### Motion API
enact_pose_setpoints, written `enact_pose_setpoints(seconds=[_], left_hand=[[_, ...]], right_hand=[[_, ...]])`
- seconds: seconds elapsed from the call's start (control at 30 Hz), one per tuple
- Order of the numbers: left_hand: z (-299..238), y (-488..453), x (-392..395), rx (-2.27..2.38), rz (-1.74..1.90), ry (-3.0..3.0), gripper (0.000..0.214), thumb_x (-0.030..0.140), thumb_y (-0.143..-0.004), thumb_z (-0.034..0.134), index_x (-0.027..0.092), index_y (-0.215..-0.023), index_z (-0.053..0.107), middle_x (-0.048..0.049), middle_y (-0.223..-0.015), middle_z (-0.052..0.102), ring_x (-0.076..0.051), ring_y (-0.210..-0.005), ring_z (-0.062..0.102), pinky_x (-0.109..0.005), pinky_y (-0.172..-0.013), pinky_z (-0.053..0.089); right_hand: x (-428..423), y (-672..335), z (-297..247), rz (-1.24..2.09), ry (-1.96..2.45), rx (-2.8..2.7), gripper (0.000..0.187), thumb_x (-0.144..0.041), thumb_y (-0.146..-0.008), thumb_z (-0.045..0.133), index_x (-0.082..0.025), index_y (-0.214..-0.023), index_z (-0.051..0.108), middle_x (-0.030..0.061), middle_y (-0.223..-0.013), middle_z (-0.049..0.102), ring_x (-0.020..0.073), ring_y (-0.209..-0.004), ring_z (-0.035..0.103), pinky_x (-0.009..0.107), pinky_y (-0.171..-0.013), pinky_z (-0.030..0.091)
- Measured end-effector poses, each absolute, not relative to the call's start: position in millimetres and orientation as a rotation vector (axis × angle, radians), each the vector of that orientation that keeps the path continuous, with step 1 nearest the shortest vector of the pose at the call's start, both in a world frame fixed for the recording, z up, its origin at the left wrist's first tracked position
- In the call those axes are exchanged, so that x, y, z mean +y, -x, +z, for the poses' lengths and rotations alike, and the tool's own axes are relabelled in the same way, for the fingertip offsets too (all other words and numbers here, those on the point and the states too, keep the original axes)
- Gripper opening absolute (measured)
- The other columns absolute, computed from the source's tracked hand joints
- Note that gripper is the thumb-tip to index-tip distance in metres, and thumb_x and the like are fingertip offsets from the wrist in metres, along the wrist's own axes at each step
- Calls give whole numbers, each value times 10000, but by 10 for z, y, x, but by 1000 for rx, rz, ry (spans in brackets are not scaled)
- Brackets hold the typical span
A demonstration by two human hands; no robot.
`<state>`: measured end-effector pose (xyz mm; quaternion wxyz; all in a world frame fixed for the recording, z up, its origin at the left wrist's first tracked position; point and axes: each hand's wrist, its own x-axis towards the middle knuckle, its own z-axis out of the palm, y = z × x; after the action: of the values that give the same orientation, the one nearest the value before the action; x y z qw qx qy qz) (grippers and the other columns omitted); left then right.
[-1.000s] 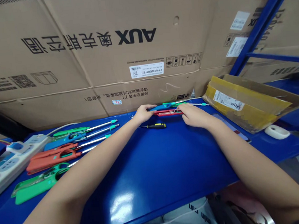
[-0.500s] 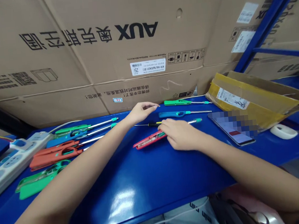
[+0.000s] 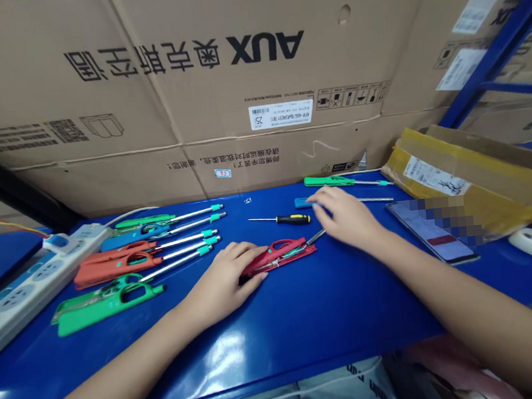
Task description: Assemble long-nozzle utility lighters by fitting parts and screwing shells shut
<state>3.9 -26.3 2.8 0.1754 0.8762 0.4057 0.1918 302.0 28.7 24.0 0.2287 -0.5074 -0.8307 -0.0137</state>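
Fingers (image 3: 248, 250) of the left hand (image 3: 224, 282) pinched the red lighter (image 3: 294, 247) over the blue bench (image 3: 334, 318). The right hand (image 3: 345, 217) arched above the lighter's rod (image 3: 315, 238), its grip beyond my telling; brown cardboard (image 3: 211, 16) stood behind.

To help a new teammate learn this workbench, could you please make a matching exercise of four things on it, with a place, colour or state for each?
Things:
1. Red lighter
2. Screwdriver
3. Phone
4. Power strip

Descriptions:
A. White, at the left edge of the view
B. Held by the left grip
C. Beside the yellow-taped box
D. Black and yellow handle

Right pairs: 1-B, 2-D, 3-C, 4-A.
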Motion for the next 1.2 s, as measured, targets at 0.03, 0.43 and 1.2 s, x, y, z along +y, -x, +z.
enact_pose_setpoints(seconds=[0.03,0.43,1.2], left_hand=[[23,-37,-253,1121,555,-2473,406,367,-972,566,235,-1355,594,-121,-1259,643,-283,-1100,593,-464,-995,471],[-3,-32,-240,1003,656,-2279,359,288,-902,649,233,-1256,662,-100,-1187,667,-264,-1068,626,-441,-994,488],[-119,31,-101,1253,977,-2258,400,368,-943,605,196,-1304,612,-117,-1304,638,-263,-1205,613,-479,-1060,489]], right_hand=[[385,-3116,203,-48,1509,-2228,366,-248,-997,418,-155,-1245,671,153,-1239,655,294,-1146,617,445,-982,499],[851,-3679,-7,-13,1881,-2040,317,-239,-898,602,-148,-1167,742,167,-1277,685,348,-1206,618,500,-1047,470],[248,-3213,379,991,1123,-2738,50,-236,-817,625,-193,-807,602,-7,-790,576,134,-714,505,257,-655,410]])
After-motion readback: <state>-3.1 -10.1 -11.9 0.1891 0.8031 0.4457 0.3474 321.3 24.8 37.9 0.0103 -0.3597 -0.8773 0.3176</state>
